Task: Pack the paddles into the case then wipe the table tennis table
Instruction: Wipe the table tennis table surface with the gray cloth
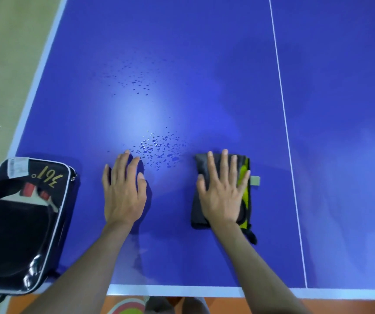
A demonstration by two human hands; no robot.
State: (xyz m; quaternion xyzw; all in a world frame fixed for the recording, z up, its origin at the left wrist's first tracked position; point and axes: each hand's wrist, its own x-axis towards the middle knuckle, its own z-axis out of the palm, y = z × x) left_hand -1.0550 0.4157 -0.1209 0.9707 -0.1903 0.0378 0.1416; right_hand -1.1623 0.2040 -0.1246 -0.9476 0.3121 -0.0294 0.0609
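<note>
Desk (204, 53): blue top, white near edge and left edge noted; broad open surface lay far and right of the hands. Case (21, 223): zipped, set at the near left corner. Droplets (159, 150): scattered between the hands. Left hand (124, 191): grip spread, laid flat on the desk. Right hand (223, 193): grip spread, pressed flat upon the folded cloth (204, 164). Both forearms were extended forward.

Bright overhead light leaves a pale glare patch on the table (204, 53). Short shadows hug both hands. Edges bend slightly.
</note>
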